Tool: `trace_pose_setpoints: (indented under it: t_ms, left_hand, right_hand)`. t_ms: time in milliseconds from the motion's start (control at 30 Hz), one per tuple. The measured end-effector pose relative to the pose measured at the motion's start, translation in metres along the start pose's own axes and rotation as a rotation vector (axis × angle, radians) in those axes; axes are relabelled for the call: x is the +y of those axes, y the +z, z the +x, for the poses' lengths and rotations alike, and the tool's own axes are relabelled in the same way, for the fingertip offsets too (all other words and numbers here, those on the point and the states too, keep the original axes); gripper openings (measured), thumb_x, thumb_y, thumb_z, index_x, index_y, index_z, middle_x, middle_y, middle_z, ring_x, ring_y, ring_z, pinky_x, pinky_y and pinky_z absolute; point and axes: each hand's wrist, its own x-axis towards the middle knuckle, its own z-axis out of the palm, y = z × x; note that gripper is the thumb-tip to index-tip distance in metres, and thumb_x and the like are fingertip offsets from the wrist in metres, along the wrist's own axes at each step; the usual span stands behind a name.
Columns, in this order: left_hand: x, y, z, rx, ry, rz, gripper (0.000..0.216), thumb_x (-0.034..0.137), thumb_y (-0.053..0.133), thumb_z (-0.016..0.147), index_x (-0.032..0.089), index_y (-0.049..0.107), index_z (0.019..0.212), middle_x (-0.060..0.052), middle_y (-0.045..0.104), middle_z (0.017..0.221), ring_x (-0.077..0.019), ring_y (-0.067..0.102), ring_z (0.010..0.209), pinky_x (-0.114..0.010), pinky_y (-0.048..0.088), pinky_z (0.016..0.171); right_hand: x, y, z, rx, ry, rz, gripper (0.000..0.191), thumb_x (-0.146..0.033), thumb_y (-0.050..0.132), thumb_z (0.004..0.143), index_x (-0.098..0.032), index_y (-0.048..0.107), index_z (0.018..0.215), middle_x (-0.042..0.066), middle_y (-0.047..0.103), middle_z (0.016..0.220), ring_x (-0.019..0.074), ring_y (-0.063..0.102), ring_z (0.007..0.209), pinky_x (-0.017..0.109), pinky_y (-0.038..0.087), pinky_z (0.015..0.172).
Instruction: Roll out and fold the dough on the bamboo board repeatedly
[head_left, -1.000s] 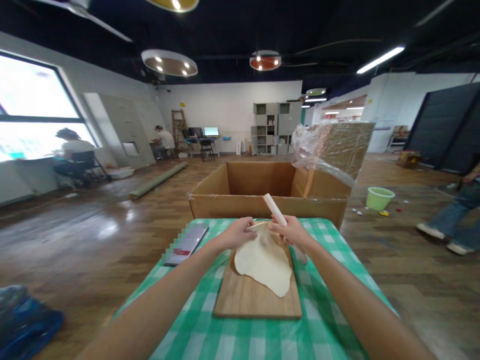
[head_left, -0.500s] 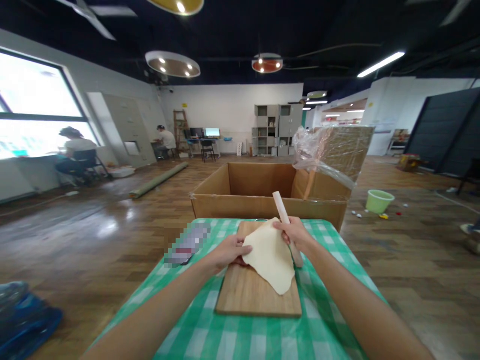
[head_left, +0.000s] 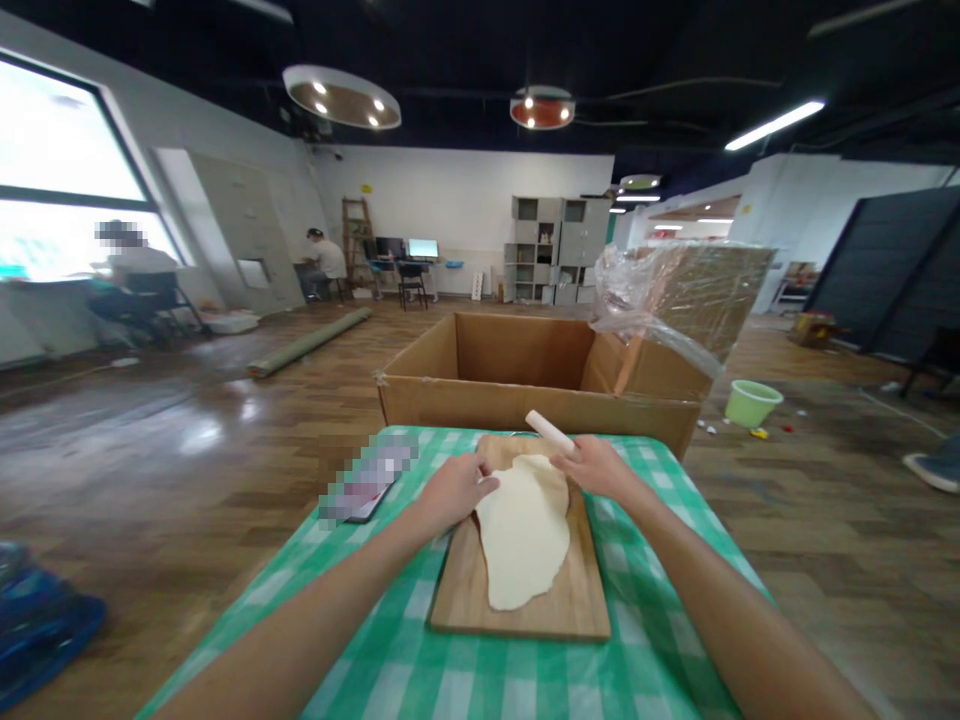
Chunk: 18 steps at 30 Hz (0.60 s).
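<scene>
Pretty sure this counts as a big open-plan office or studio, definitely no kitchen. Desks with lit monitors (head_left: 422, 248) line the far wall, one person (head_left: 326, 262) sits there and another (head_left: 131, 275) by the huge window (head_left: 60, 180). There are grey cubby shelves (head_left: 559, 250), a ladder (head_left: 352, 240), round ceiling lamps (head_left: 341, 97), wood flooring (head_left: 187, 430) and an open cardboard box (head_left: 525, 405). My wooden board (head_left: 586, 602) just sits on a checked tablecloth (head_left: 420, 680).

The dough (head_left: 523, 530) lies on the board (head_left: 581, 600), the board on my worktop (head_left: 420, 670). The phone (head_left: 366, 482) lies left, the box (head_left: 525, 405) behind, the roller (head_left: 550, 432) at the board's far end.
</scene>
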Motion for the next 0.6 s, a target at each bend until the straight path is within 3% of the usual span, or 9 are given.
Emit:
trace_pose_setpoints:
  t_ms: [67,167,233,333,400,600]
  left_hand:
    - [0.001,-0.003,0.002,0.132,0.115,0.111,0.017,0.037,0.062,0.089,0.02,0.065,0.091,-0.007,0.071,0.091,-0.0258,0.068,0.094,-0.036,0.052,0.086]
    - [0.006,-0.008,-0.002,0.441,0.284,0.145,0.029,0.038,0.043,0.102,0.018,0.063,0.108,-0.011,0.069,0.109,-0.0255,0.064,0.107,-0.04,0.049,0.098]
    - [0.011,-0.007,-0.01,0.544,0.4,0.164,0.034,0.037,0.036,0.106,0.017,0.058,0.122,-0.013,0.064,0.124,-0.0257,0.059,0.121,-0.042,0.045,0.108]
    - [0.015,0.005,-0.026,0.355,0.562,0.328,0.039,0.039,0.038,0.106,0.02,0.053,0.136,-0.012,0.059,0.138,-0.0265,0.053,0.132,-0.043,0.039,0.116]
    - [0.013,0.016,-0.031,0.245,0.591,0.42,0.04,0.039,0.037,0.107,0.019,0.053,0.138,-0.013,0.059,0.14,-0.0271,0.053,0.133,-0.045,0.037,0.117]
    - [0.0,0.034,-0.009,0.207,0.522,0.519,0.046,0.042,0.035,0.107,0.015,0.057,0.137,-0.018,0.057,0.146,-0.032,0.047,0.142,-0.052,0.03,0.121]
  right_hand:
    - [-0.007,0.002,-0.003,0.027,-0.144,-0.111,0.029,-0.045,0.065,0.094,-0.017,0.07,0.091,0.01,0.074,0.09,0.0229,0.067,0.084,0.027,0.038,0.064]
    - [-0.02,0.014,-0.014,-0.025,-0.385,-0.263,0.029,-0.045,0.058,0.1,-0.019,0.07,0.105,0.01,0.073,0.102,0.023,0.066,0.092,0.028,0.04,0.072]
    - [-0.027,0.023,-0.023,-0.074,-0.473,-0.307,0.03,-0.047,0.06,0.099,-0.022,0.069,0.112,0.01,0.07,0.112,0.0239,0.065,0.1,0.028,0.042,0.078]
    - [-0.033,0.03,-0.03,-0.112,-0.526,-0.364,0.041,-0.055,0.062,0.096,-0.022,0.067,0.121,0.012,0.066,0.12,0.0258,0.063,0.106,0.032,0.045,0.086]
    - [-0.032,0.029,-0.03,-0.094,-0.526,-0.398,0.045,-0.057,0.056,0.098,-0.021,0.066,0.123,0.014,0.066,0.121,0.0272,0.062,0.109,0.036,0.045,0.093]
    - [-0.016,0.03,-0.02,-0.013,-0.497,-0.493,0.048,-0.038,0.025,0.111,-0.02,0.057,0.142,0.014,0.061,0.141,0.0275,0.05,0.133,0.04,0.037,0.109]
